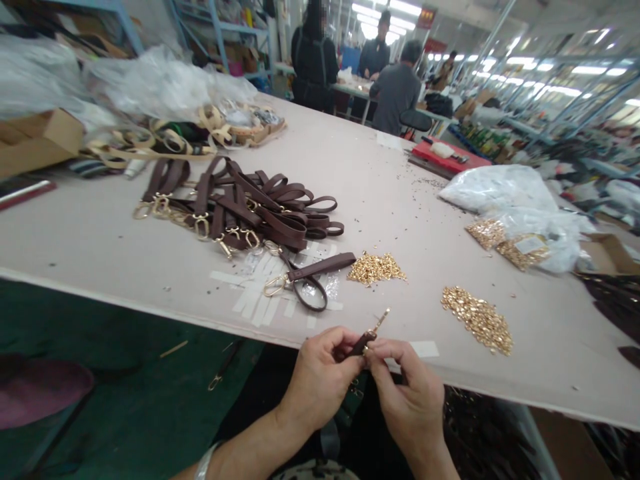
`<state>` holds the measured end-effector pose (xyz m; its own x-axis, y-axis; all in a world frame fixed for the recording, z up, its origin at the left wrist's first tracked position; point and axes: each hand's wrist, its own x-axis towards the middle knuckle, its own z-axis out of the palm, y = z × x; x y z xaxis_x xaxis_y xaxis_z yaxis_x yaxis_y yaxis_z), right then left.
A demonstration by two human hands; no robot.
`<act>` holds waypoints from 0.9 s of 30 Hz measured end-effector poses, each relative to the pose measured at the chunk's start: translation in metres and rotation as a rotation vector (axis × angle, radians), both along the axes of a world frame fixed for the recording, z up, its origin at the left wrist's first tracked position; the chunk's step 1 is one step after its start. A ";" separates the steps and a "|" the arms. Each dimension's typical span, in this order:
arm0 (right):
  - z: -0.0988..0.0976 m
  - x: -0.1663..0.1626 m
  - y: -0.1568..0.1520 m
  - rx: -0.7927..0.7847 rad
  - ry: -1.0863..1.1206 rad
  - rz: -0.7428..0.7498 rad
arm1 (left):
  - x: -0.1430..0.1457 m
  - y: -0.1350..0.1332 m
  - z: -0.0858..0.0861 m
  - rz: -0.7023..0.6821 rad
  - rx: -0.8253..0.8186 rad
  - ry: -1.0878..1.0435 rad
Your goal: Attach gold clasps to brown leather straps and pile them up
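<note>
Just over the table's front edge, my left hand (320,380) is closed around a dark brown leather strap (361,343) with a gold clasp (383,319) sticking up from its end. The fingertips of my right hand (407,380) pinch at the strap's end by the clasp, where a small gold piece (367,348) shows; most of it is hidden. Ahead of the hands lies a small heap of gold metal pieces (377,268), with a second heap (477,320) to the right. A looped brown strap (323,265) with a gold clasp rests at the left of the first heap.
Many brown straps with clasps (250,207) are piled at left centre. Clear plastic bags (505,190) stand at the right, some holding gold pieces. A cardboard box (40,140) and tan strips (135,143) lie at the far left. Several people work in the background.
</note>
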<state>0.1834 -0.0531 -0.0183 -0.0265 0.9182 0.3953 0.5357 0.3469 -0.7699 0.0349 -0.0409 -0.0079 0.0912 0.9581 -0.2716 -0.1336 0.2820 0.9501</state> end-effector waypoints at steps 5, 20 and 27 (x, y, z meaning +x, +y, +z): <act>0.003 -0.001 -0.005 0.042 -0.023 -0.010 | 0.000 -0.004 0.001 -0.007 0.047 0.054; 0.005 -0.003 -0.017 0.066 0.207 0.014 | 0.003 -0.020 0.013 0.006 0.227 0.200; 0.000 -0.004 -0.020 -0.271 0.600 -0.048 | 0.008 -0.028 0.011 -0.026 0.504 0.443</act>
<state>0.1798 -0.0732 -0.0182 0.1704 0.9818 0.0835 -0.0034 0.0853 -0.9963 0.0426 -0.0691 0.0034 0.0993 0.9765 0.1913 0.3005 -0.2127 0.9298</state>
